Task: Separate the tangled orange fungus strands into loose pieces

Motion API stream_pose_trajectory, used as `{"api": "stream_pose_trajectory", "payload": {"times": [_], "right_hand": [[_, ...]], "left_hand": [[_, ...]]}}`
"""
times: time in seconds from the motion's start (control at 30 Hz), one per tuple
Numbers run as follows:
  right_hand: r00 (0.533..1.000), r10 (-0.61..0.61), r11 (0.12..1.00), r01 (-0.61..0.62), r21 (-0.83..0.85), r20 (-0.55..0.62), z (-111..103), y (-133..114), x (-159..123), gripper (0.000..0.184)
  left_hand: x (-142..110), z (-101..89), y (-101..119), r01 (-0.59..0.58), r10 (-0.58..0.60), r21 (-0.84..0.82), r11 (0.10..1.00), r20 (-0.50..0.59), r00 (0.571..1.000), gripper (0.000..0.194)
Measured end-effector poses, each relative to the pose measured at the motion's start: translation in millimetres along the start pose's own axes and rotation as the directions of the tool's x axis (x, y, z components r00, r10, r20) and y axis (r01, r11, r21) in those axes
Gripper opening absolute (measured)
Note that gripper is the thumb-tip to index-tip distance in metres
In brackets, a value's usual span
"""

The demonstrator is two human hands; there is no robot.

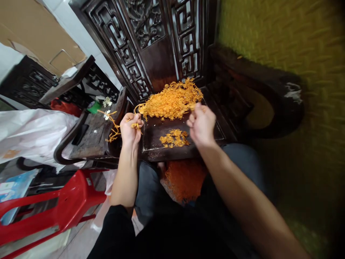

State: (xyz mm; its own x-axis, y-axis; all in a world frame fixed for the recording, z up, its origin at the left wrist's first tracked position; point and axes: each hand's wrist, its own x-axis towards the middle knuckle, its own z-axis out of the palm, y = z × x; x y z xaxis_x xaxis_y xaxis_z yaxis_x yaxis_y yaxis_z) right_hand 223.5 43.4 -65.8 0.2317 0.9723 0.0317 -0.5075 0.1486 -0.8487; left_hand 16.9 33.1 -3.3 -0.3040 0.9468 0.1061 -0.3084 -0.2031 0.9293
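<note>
The orange pile (172,102) lies on the seat (151,131), long axis eight-to-two o'clock; left fingers (129,117) grip strands (116,127) at its eight, right fingers (192,118) pinch its edge at four, both close.

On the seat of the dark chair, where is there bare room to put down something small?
The seat shows a nearly bare patch at front left, between the left hand and the small orange pile. A narrow strip separates this from the large orange pile, which crowds the back, close to the right hand.
</note>
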Motion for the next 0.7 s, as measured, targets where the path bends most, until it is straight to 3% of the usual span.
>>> {"api": "stream_pose_trajectory", "payload": {"times": [0.03, 0.1, 0.2, 0.3, 0.4, 0.5, 0.6, 0.7], "right_hand": [[0.999, 0.007, 0.998, -0.005, 0.059, -0.039, -2, -4, 3, 0.043], [0.999, 0.032, 0.997, -0.033, 0.077, 0.008, 0, -8, -1, 0.039], [0.96, 0.071, 0.997, -0.058, -0.056, 0.27, 10, -5, -23, 0.029], [0.889, -0.023, 0.964, 0.141, -0.226, 0.457, 20, -1, -43, 0.026], [0.794, -0.183, 0.845, 0.429, -0.32, 0.58, 24, -2, -49, 0.035], [0.749, -0.245, 0.798, 0.517, -0.311, 0.616, 26, -2, -46, 0.038], [0.742, -0.291, 0.765, 0.56, -0.319, 0.604, 27, 0, -44, 0.022], [0.787, -0.34, 0.78, 0.542, -0.314, 0.515, 26, -3, -45, 0.02]], "left_hand": [[1, -1.0, 1, -0.014, 0.014, 0.002, 1.0, -0.026, 1.0, 0.031], [0, -0.5, -1, 0.007, -0.005, 0.051, 0.999, -0.05, 0.999, 0.029], [-3, 5.4, -12, -0.013, 0.019, 0.159, 0.987, -0.039, 0.999, 0.026], [-6, 11.0, -23, -0.127, 0.125, 0.285, 0.95, 0.025, 0.992, 0.022], [-9, 13.6, -28, -0.255, 0.241, 0.446, 0.858, 0.09, 0.966, 0.012], [-13, 16.5, -31, -0.331, 0.301, 0.536, 0.777, 0.146, 0.943, 0.009], [-15, 19.8, -34, -0.338, 0.307, 0.578, 0.743, 0.154, 0.939, 0.007], [-8, 17.7, -34, -0.357, 0.365, 0.618, 0.7, 0.12, 0.923, 0.008]]}}
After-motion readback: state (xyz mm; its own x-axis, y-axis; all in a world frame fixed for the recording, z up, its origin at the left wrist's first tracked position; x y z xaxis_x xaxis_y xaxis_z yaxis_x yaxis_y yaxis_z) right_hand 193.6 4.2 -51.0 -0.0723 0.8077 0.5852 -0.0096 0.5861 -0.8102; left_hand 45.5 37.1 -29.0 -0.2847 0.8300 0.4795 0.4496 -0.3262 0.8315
